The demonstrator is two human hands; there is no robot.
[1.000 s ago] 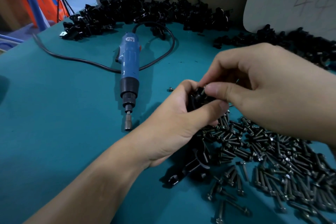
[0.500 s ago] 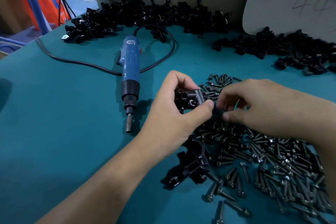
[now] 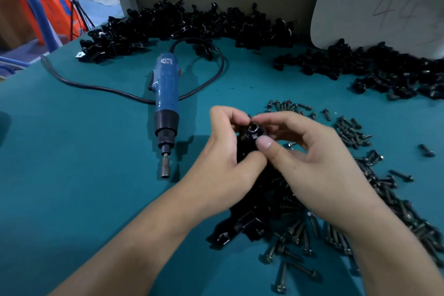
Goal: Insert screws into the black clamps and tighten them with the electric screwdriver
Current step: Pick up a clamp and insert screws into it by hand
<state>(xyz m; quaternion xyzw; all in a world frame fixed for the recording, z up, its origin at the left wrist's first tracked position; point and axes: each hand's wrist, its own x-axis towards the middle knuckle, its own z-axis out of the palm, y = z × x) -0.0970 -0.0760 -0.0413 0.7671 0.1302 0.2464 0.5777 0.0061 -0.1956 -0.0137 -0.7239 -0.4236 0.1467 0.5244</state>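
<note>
My left hand [image 3: 223, 158] curls round the small black plastic clamp [image 3: 254, 131] above the teal table [image 3: 72, 175] while my right hand [image 3: 312, 166] pinches at its round bore, any screw hidden, so I should seat it straight before reaching for the blue corded electric screwdriver [image 3: 167, 94].

bare teal mat [image 3: 72, 175] left, screwdriver [image 3: 166, 101] beside, screws [image 3: 374, 190] crowding right
</note>
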